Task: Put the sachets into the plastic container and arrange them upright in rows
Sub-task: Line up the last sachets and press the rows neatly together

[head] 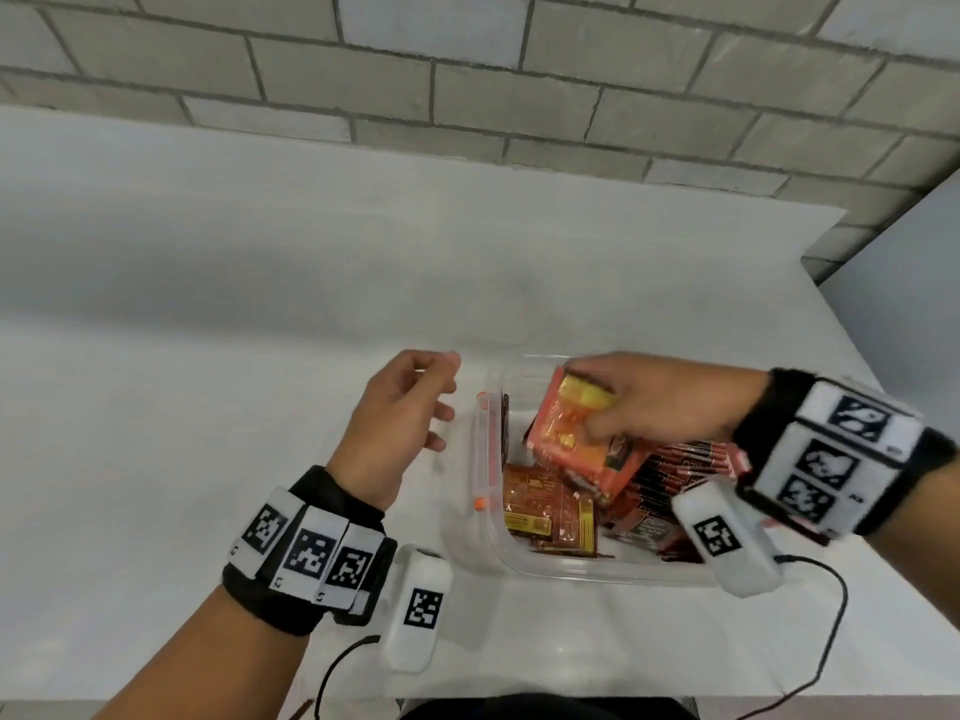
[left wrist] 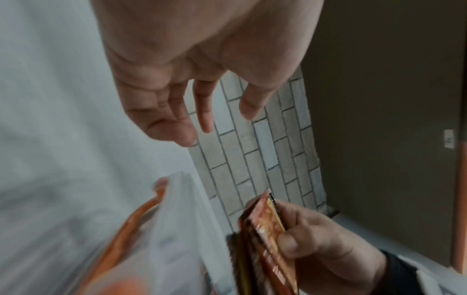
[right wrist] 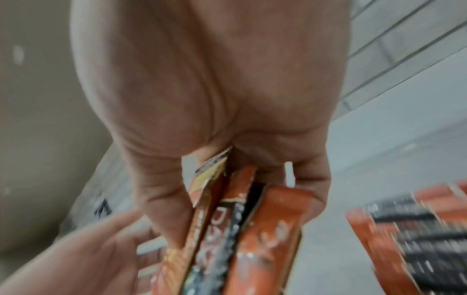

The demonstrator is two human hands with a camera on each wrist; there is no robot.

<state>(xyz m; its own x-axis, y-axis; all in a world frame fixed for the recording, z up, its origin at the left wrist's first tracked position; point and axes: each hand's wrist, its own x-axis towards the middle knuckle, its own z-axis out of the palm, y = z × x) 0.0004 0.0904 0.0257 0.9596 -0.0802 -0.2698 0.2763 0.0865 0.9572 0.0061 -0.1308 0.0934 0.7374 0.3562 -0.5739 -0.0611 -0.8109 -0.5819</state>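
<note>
A clear plastic container (head: 480, 537) with an orange-trimmed left rim sits on the white table. Inside lie several loose sachets (head: 550, 511), and a row of red and black sachets (head: 680, 470) stands at its right. My right hand (head: 639, 402) grips a bundle of orange sachets (head: 571, 433) over the container's far part. The right wrist view shows that bundle (right wrist: 242, 229) pinched between thumb and fingers. My left hand (head: 410, 407) hovers just left of the container, fingers loosely spread, holding nothing; the left wrist view shows the same empty left hand (left wrist: 202, 111).
The white table (head: 260, 356) runs to a grey brick wall (head: 519, 70) behind. Its right edge (head: 831, 283) lies past the container. Black sensor cables (head: 831, 631) trail along the near edge by my wrists.
</note>
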